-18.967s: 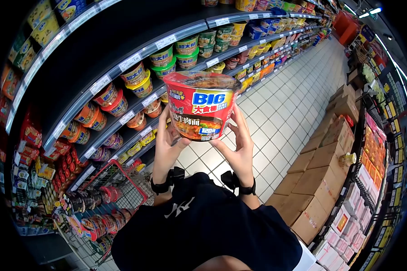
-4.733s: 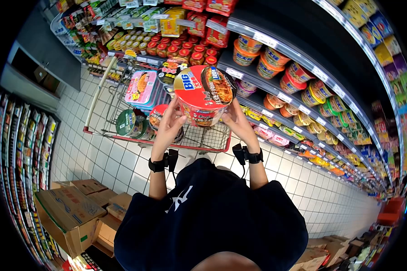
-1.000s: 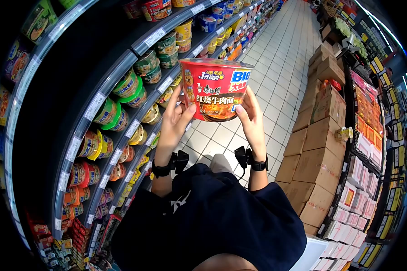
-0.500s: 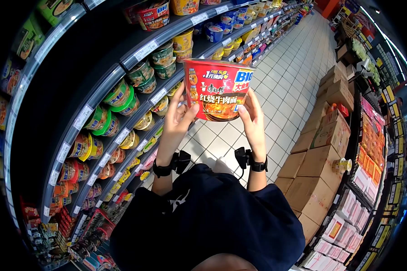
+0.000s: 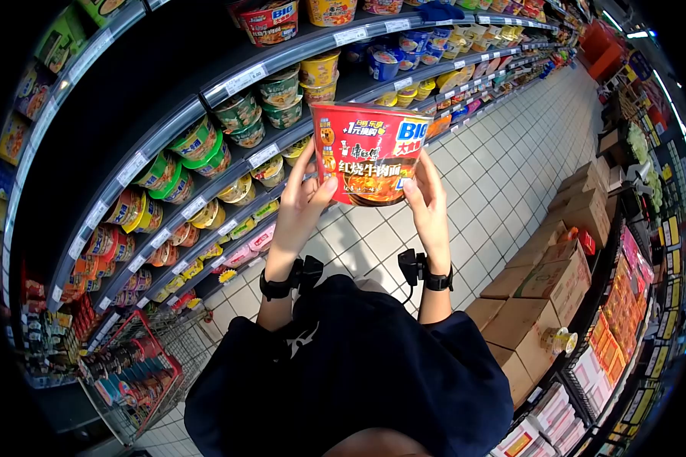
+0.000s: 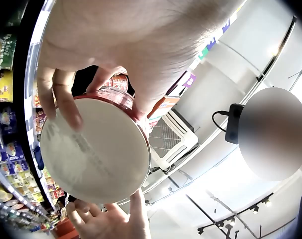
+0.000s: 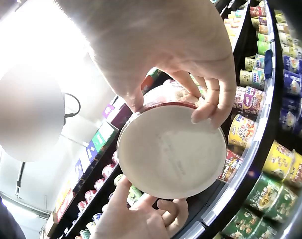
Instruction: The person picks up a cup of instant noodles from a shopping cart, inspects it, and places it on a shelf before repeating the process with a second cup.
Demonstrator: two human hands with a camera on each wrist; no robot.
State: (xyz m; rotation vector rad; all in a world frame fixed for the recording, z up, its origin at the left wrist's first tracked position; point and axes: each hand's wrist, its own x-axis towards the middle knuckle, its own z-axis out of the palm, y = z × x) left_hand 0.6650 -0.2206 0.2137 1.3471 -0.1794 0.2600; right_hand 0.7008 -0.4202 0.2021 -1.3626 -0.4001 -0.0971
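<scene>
A red instant noodle bucket (image 5: 370, 156) with a yellow and blue BIG label is held up at chest height between both hands, its printed front towards the head camera. My left hand (image 5: 301, 206) grips its left side, thumb on the front and fingers behind. My right hand (image 5: 428, 209) holds the right side the same way, with its thumb near the lower edge. Both wrist views look at the bucket's plain whitish base (image 6: 96, 149), and fingertips curl over its rim there. Clear wrap shows on its side in the left wrist view.
Shelves (image 5: 244, 84) of stacked noodle buckets curve along the left. A similar red bucket (image 5: 269, 23) stands on an upper shelf. The shopping cart (image 5: 141, 381) with several packages is at lower left. Cardboard boxes (image 5: 522, 324) line the right side of the tiled aisle (image 5: 503, 167).
About five seconds ago the bucket was over the cart, lid towards the camera. Over the last second the view has swung, bringing the cart in at lower left; both hands keep hold.
</scene>
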